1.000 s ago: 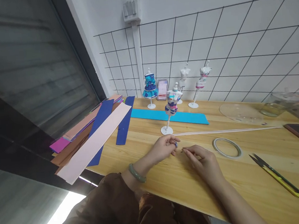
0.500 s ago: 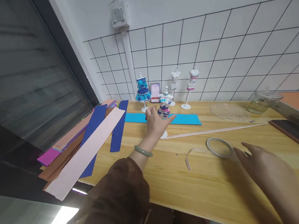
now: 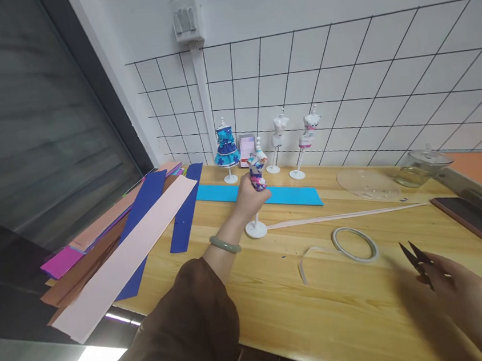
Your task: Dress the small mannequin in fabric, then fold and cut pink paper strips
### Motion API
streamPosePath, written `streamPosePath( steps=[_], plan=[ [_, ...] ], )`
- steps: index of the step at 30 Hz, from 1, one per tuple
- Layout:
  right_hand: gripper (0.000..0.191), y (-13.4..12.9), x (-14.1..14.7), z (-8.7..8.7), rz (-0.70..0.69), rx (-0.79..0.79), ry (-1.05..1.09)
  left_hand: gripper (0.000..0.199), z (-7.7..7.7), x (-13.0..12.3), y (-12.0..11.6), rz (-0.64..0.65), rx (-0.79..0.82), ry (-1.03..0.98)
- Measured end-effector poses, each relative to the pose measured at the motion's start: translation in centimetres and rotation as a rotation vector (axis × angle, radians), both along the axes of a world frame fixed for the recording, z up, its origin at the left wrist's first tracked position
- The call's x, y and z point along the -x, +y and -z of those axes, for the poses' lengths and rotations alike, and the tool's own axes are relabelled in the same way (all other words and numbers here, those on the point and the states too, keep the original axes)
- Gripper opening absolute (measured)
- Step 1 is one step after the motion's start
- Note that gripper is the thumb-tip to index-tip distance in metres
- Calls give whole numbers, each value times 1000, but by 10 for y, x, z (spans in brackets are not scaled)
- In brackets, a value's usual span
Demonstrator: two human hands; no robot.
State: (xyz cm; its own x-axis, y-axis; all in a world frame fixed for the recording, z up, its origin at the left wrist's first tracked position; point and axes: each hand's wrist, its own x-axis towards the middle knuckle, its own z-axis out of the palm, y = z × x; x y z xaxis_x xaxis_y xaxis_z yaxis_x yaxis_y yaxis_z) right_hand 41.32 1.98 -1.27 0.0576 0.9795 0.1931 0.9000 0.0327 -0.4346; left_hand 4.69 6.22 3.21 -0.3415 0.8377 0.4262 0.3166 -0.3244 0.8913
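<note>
Around a miniature dress form wrapped in patterned blue, pink and white cloth, my left hand is closed just below its torso. The white round base of that form is on the wooden table. My right hand, low on the right, grips small dark scissors with the pointed blades apart. To the left of these blades lies a roll of narrow tape, its loose pale end curling on the wood. A long thin pale strip stretches to the right from the base.
Behind stand a form in a blue dress, two more white forms and a phone. A light blue strip lies across the table. Coloured sheets are piled left. A clear lidded bowl and a dark tablet-like slab are right.
My left hand has closed around the dress form, and the form tilts slightly. My right hand has moved right and lower, and the scissors now show in it.
</note>
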Motion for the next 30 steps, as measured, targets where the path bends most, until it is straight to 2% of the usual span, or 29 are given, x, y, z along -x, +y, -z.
streamPosePath(
  steps=[3, 4, 6, 8, 14, 19, 22, 30],
  plan=[
    [36, -3, 27, -21, 10, 206, 381, 51, -11, 1, -6, 399, 85, -277],
    [42, -5, 40, -28, -38, 238, 469, 53, -14, 0, -8, 515, 102, -350],
    [51, -9, 67, -42, -139, 201, 551, 51, -19, -3, -14, 694, 142, -457],
    [52, -13, 94, -54, -243, 195, 554, 48, -21, -6, -21, 792, 182, -523],
    [47, -17, 159, -84, -610, 343, 766, 46, -14, -1, -45, 859, 267, -621],
    [39, -12, 188, -100, -814, 554, 821, 47, -7, 7, -58, 862, 312, -736],
    [37, -6, 197, -101, -845, 645, 824, 46, -3, 10, -60, 842, 312, -765],
    [42, -1, 207, -93, -796, 684, 859, 48, -1, 10, -61, 792, 324, -731]
  ],
)
